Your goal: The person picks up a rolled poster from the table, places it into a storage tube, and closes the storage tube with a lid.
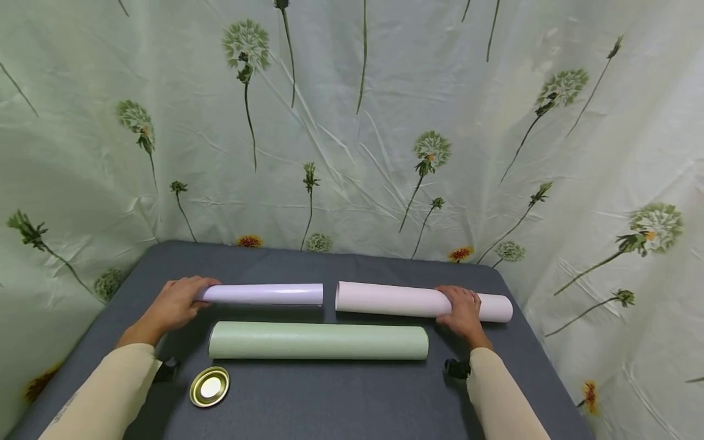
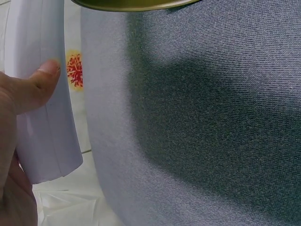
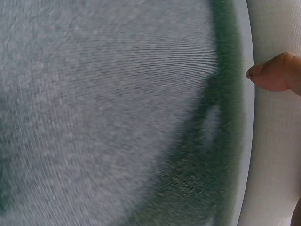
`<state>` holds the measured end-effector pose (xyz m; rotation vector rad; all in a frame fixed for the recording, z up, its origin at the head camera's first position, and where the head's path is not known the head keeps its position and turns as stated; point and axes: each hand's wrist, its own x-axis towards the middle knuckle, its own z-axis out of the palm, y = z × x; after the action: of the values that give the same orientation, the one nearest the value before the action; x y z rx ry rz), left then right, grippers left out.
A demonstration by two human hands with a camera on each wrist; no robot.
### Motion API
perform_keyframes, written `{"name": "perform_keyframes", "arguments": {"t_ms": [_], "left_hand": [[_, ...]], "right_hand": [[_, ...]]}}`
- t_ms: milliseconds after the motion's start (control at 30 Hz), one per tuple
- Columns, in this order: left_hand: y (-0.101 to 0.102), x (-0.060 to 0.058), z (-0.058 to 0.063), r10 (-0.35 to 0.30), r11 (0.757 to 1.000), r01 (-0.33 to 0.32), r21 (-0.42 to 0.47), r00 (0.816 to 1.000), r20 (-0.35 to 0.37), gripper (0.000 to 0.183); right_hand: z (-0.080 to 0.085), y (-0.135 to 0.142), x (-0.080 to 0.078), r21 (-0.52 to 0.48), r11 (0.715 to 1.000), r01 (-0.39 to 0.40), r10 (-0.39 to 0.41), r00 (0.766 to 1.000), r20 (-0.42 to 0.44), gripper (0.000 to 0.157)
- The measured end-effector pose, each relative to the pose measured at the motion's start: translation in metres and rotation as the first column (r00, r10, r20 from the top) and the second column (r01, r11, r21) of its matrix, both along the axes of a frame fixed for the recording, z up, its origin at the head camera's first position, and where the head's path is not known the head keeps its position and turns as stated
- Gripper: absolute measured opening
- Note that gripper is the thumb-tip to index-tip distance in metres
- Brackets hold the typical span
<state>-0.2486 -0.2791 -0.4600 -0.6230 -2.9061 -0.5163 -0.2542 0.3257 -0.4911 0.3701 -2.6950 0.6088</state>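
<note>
A glossy lavender roll (image 1: 269, 294) lies crosswise at the back left, and the left hand (image 1: 178, 300) grips its left end. In the left wrist view the thumb (image 2: 44, 80) presses along the lavender roll (image 2: 49, 136), while the other fingers go out of sight behind it. At the back right is a pale pink roll (image 1: 390, 299), held from above near its right part by the right hand (image 1: 461, 310). The right wrist view shows the thumb (image 3: 275, 73) against the pale roll (image 3: 277, 141). A light green roll (image 1: 319, 341) lies nearer, touched by neither hand.
A round gold-rimmed lid (image 1: 209, 387) with a white centre lies at the front left. Everything rests on a dark grey cloth-covered table (image 1: 330, 403). Behind and beside it hangs a pale curtain (image 1: 352, 146) printed with dandelions.
</note>
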Motion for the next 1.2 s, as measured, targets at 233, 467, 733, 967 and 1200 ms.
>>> {"name": "perform_keyframes", "arguments": {"t_ms": [233, 467, 733, 967, 1200], "left_hand": [[0.000, 0.006, 0.002, 0.020, 1.000, -0.020, 0.007, 1.000, 0.007, 0.038], [0.000, 0.010, 0.006, 0.012, 1.000, -0.012, -0.006, 1.000, -0.008, 0.039], [-0.001, 0.012, 0.011, 0.015, 1.000, -0.016, -0.013, 0.999, -0.033, 0.039], [0.000, 0.011, 0.018, 0.015, 0.999, -0.017, -0.031, 0.998, -0.056, 0.041], [0.004, 0.007, 0.025, 0.001, 1.000, -0.002, -0.014, 0.996, -0.087, 0.042]], "right_hand": [[0.016, -0.001, 0.003, -0.012, 1.000, 0.026, -0.026, 0.998, 0.062, 0.066], [0.028, -0.002, 0.007, -0.014, 0.998, 0.057, -0.055, 0.992, 0.110, 0.067], [0.040, -0.002, 0.011, -0.015, 0.998, 0.053, -0.052, 0.995, 0.081, 0.067], [0.050, -0.004, 0.010, -0.021, 0.999, 0.034, -0.033, 0.998, 0.056, 0.068], [0.057, -0.005, 0.010, -0.029, 0.999, 0.029, -0.028, 0.999, 0.043, 0.068]]}}
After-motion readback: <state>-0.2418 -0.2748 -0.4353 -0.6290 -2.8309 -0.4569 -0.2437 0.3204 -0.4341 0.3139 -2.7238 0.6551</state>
